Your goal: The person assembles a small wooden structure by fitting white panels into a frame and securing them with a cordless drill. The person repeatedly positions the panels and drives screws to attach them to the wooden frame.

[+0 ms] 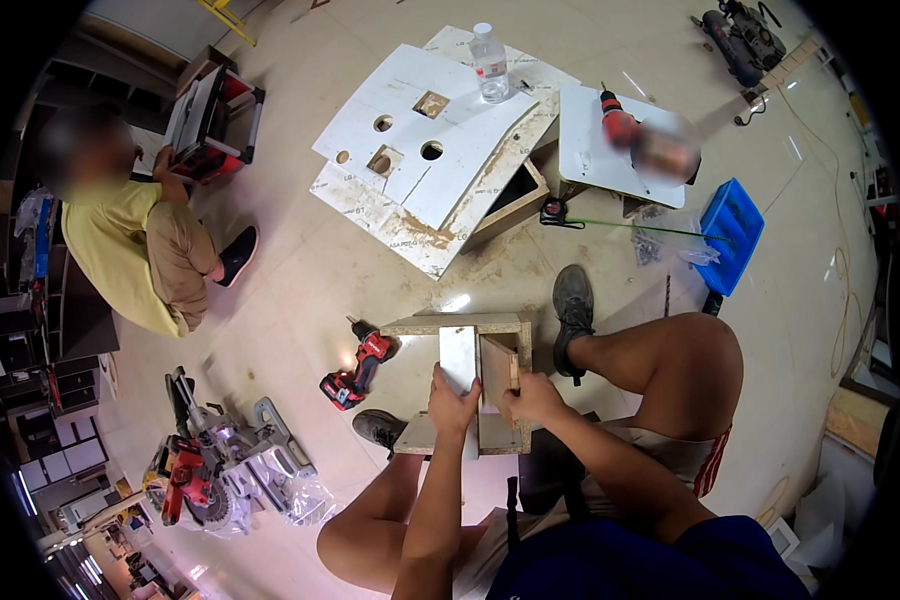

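Between my legs a chipboard frame (425, 325) stands on the floor, its raw wood edges showing. A narrow white board (458, 352) lies lengthwise across it. My left hand (454, 405) is closed around this board, the thumb along its right edge. Just to the right, a small chipboard panel (496, 368) stands tilted inside the frame. My right hand (536, 399) has its fingers closed on that panel's right edge. The fingertips of the right hand are partly hidden.
A red cordless drill (370, 350) lies left of the frame, with a mitre saw (220, 470) beyond it. Ahead are cut white boards (410, 130) with a water bottle (490, 65), a tape measure (555, 211) and a blue tray (732, 235). A person (130, 240) crouches at left.
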A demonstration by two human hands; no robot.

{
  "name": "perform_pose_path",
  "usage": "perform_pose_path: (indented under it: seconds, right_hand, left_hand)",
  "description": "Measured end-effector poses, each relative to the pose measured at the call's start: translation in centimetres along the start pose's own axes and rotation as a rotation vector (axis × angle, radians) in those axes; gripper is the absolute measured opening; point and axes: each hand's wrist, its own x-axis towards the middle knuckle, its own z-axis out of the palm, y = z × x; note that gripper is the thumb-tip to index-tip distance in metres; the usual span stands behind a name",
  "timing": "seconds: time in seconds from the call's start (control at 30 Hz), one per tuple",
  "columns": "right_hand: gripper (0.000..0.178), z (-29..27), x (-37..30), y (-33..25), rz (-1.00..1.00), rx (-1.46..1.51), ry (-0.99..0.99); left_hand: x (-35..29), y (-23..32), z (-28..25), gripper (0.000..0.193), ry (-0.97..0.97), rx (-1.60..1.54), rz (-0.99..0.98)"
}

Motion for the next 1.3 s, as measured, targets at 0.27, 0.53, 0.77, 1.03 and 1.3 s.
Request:
perform_pose_path:
  seconds: [0.27,0.53,0.77,1.03,1.3]
  right_hand:
    - [0.043,0.2,-0.2,-0.8,-0.05,0.012,0.045]
    - [0.042,3.0,0.3,0.2,-0.013,0.119,0.16]
    - [0.043,3.5,0.7,-0.2,0.002,0.091,0.083]
    - [0.049,3.4,0.6,-0.5,-0.002,0.101,0.07]
    - [0.051,2.7,0.5,-1.0,0.033,0.177,0.025]
  left_hand:
    - [-0.1,0.3,-0.3,0.098,0.052,-0.019,0.032]
    - [-0.3,-0.6,0.7,0.095,0.112,-0.105,0.089]
    - [-0.2,-0.4,0.5,0.095,0.097,-0.145,0.098]
    - [-0.5,-0.8,1.0,0.097,0.129,-0.133,0.165]
    - [-0.6,-0.7,1.4,0.096,0.136,-0.101,0.137]
